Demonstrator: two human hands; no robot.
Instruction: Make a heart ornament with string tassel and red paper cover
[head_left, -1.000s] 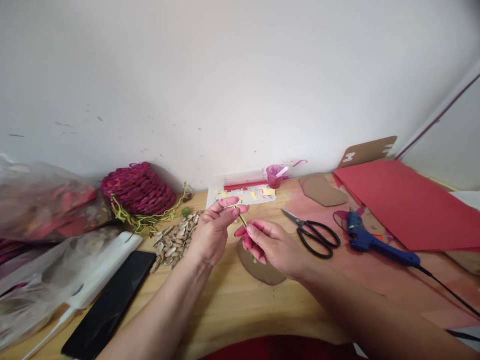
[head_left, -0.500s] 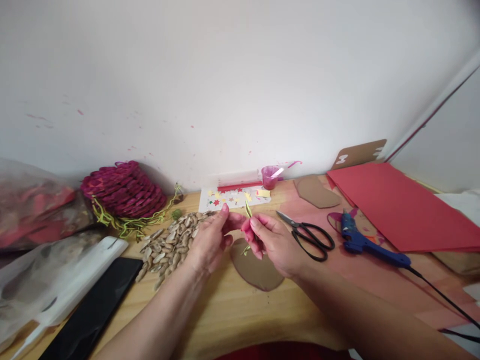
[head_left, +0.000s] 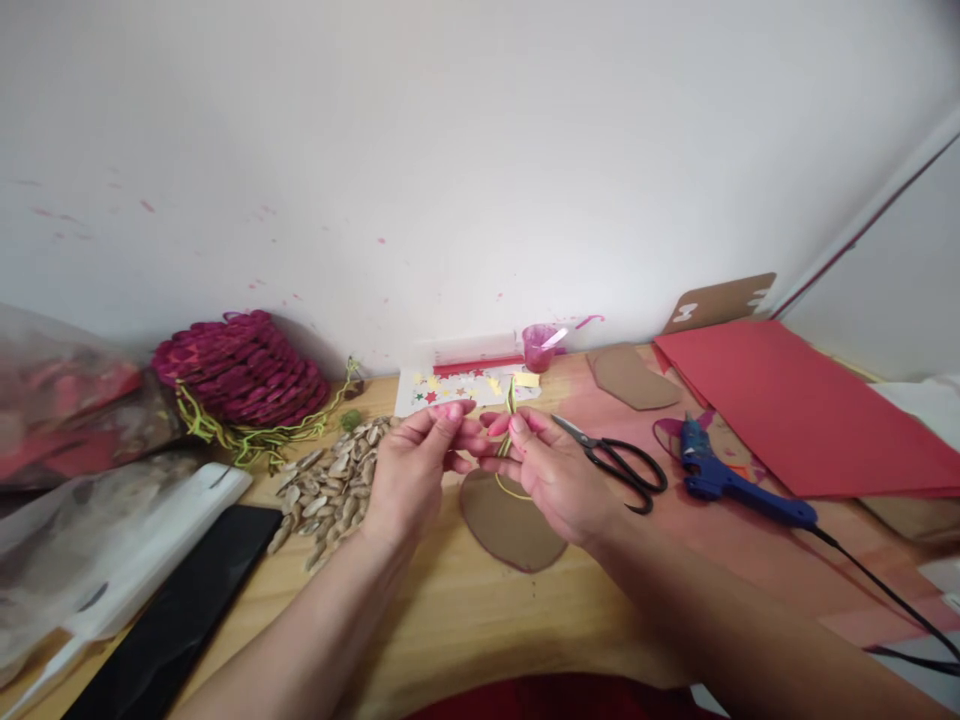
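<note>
Above a rounded piece of brown cardboard (head_left: 514,535), my right hand (head_left: 559,475) pinches a small bundle of yellow-green yarn (head_left: 511,396). The strands stick up past the thumb, and a thin loop hangs below the fingers over the cardboard. My left hand (head_left: 416,465) is close by on the left, its thumb pressed against the forefinger. What sits in that pinch, if anything, is too small to make out. Black-handled scissors (head_left: 626,468) lie just right of my right hand. A pile of flat brown shells or seeds (head_left: 334,495) spreads left of my left hand.
A magenta woven bundle (head_left: 244,375) with green yarn stands back left. Nearer are a white power strip (head_left: 169,545) and a black phone-like slab (head_left: 187,610). To the right lie a blue glue gun (head_left: 750,495) with its cord and red sheets (head_left: 810,405). A purple-stained cup (head_left: 538,347) stands behind.
The yarn in my right hand now stands more upright, with a loop hanging under it. My left hand has drawn its thumb down onto its fingers. The view has shifted slightly.
</note>
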